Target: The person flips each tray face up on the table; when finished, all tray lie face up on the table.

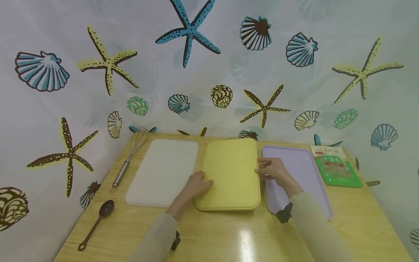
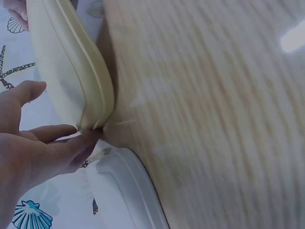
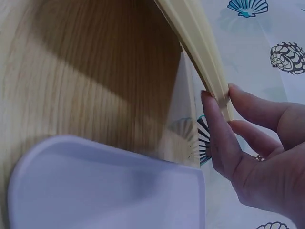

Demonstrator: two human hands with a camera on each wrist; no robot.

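Yellow tray (image 1: 231, 174): my right hand (image 1: 274, 169) pinches it, my left hand (image 1: 196, 185) merely touches; uneven lifting could tip it.

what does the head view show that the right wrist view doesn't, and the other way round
Only the head view: the wire whisk, the brown spoon, the white tray, the green packet and the left hand.

Only the right wrist view: a close side-on look at the right hand pinching the yellow tray, with digits on both faces of its edge.

Both: that hand and yellow tray, the lavender tray, the wooden tabletop and the shell-patterned cloth behind.
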